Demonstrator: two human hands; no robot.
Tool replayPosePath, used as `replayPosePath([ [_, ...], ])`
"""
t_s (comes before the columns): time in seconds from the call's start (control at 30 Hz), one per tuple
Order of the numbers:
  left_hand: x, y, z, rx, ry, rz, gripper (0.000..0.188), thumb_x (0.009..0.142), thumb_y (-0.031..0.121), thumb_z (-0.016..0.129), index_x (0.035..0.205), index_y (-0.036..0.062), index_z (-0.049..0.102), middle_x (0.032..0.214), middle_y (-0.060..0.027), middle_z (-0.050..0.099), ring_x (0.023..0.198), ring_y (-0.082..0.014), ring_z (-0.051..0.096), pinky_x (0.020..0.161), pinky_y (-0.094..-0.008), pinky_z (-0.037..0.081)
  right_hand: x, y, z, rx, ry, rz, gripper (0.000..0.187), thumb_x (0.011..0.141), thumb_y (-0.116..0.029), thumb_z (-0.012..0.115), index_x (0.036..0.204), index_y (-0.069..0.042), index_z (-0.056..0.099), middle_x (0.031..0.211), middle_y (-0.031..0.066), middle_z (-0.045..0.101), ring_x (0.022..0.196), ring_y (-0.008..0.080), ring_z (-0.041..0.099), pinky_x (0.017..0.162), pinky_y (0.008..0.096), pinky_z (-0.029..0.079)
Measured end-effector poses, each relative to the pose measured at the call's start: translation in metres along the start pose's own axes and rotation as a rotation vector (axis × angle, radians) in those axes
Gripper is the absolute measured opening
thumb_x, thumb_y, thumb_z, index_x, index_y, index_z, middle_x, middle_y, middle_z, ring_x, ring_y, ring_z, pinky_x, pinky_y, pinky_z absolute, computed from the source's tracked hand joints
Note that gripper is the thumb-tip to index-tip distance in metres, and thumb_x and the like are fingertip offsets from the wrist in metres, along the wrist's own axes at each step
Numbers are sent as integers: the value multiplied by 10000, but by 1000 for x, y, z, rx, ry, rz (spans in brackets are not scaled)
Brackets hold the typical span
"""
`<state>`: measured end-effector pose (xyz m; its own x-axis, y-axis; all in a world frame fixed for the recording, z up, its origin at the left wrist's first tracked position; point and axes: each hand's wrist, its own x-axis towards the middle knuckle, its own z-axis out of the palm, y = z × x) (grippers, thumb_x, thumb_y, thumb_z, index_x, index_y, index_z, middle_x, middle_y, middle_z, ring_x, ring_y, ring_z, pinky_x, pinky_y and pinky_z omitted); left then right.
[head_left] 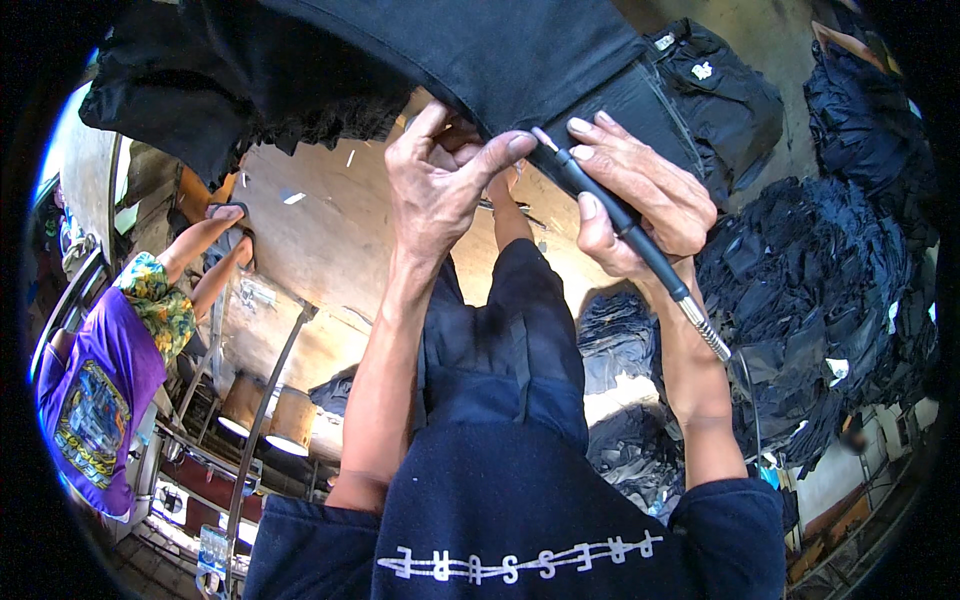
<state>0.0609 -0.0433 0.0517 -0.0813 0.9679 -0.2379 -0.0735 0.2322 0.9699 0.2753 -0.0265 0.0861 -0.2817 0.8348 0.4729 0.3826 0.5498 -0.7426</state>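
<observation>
A black garment (500, 60) spreads across the top of the view, in front of me. My left hand (440, 175) is closed on its lower edge, thumb stretched toward the right; the curled fingers are partly hidden behind the cloth. In my right hand (650, 195) is a black pen-shaped corded tool (632, 232), gripped between thumb and fingers. Its thin, pinkish tip points up and left, close to my left thumb and the garment's edge; I cannot tell if it touches. A metal spring sleeve and a thin cord trail from its lower end.
Large heaps of black cloth (810, 280) lie on the right, with more folded black garments (720, 95) at the upper right. Another person in a purple shirt (105, 400) sits at the left. A metal frame (265, 410) stands at lower left. Scraps lie on the floor (310, 220).
</observation>
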Motion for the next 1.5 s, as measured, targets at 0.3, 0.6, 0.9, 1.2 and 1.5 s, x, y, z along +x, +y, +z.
replayPosePath([
  [0.3, 5, -6, -3, -108, 30, -25, 313, 861, 90, 952, 1058, -23, 736, 922, -72, 781, 786, -87, 717, 688, -213, 578, 5, 2, 6, -47, 1, -3, 274, 715, -23, 746, 973, 50, 800, 923, 172, 807, 976, 342, 829, 973, 483, 662],
  [0.6, 8, -3, -2, -48, 4, -6, 380, 864, 97, 948, 1148, -46, 740, 982, -97, 794, 850, -115, 745, 749, -230, 605, 4, 6, 6, -84, 33, 22, 311, 704, -9, 743, 1000, 67, 801, 952, 216, 808, 987, 349, 828, 974, 496, 658],
  [0.9, 7, -6, -3, -31, 30, -8, 429, 850, 193, 972, 1139, -29, 746, 936, -90, 785, 795, -120, 741, 731, -221, 592, 1, 9, 4, -106, 80, 57, 318, 715, 3, 738, 1021, 71, 794, 958, 227, 809, 994, 369, 825, 980, 496, 653],
  [1.2, 9, -7, -7, 2, 5, -52, 423, 862, 200, 964, 1137, -29, 739, 904, -84, 781, 780, -110, 739, 711, -208, 582, -1, 5, 3, -105, 101, 138, 329, 831, -22, 712, 1131, 84, 795, 1140, 263, 803, 1138, 383, 788, 1065, 513, 608],
  [1.5, 10, -5, -7, -30, 10, -27, 411, 865, 186, 960, 1141, -26, 741, 910, -69, 776, 752, -92, 712, 672, -212, 561, 1, 10, 4, -91, 49, 102, 334, 830, -56, 692, 1112, 88, 799, 1106, 276, 804, 1122, 395, 791, 1059, 518, 609],
])
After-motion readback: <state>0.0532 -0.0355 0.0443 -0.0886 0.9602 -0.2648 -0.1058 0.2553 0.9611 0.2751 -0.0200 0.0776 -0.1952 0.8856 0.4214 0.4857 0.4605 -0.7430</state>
